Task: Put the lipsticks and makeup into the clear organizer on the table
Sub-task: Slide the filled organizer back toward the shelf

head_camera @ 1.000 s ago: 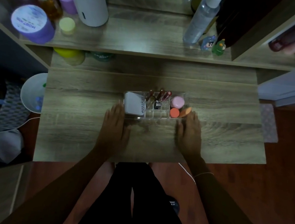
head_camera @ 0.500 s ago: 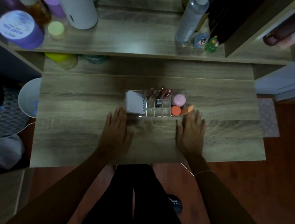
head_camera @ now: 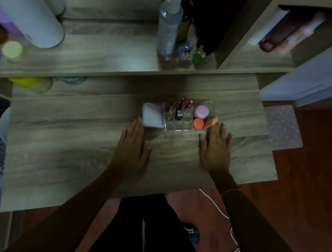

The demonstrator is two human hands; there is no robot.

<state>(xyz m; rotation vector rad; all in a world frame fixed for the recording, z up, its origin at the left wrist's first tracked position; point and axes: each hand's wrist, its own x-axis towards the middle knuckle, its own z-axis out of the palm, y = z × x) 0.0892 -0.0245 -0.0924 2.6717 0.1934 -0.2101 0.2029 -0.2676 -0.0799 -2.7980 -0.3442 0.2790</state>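
Note:
The clear organizer (head_camera: pixel 182 127) stands on the wooden table (head_camera: pixel 65 151), just beyond my fingertips. Inside it lie a white compact (head_camera: pixel 151 117) at the left, several lipsticks (head_camera: pixel 180 109) upright in the middle cells, and at the right a pink jar (head_camera: pixel 201 111), an orange jar (head_camera: pixel 198 123) and an orange sponge (head_camera: pixel 210 123). My left hand (head_camera: pixel 132 149) lies flat on the table, fingertips at the compact's near corner. My right hand (head_camera: pixel 216 152) also lies flat, fingers apart, touching the organizer's right near corner. Neither holds anything.
A raised shelf (head_camera: pixel 106 61) behind carries a white cylinder (head_camera: pixel 29 6), a clear spray bottle (head_camera: pixel 168 28), two small figurines (head_camera: pixel 191 55) and purple and yellow jars. A white bowl (head_camera: pixel 3 126) sits left of the table. A white cable (head_camera: pixel 214 204) hangs near my right forearm.
Both hands stay flat in front of the organizer, nearly unmoved. The camera has tilted and shifted, so the scene sits slightly differently in view.

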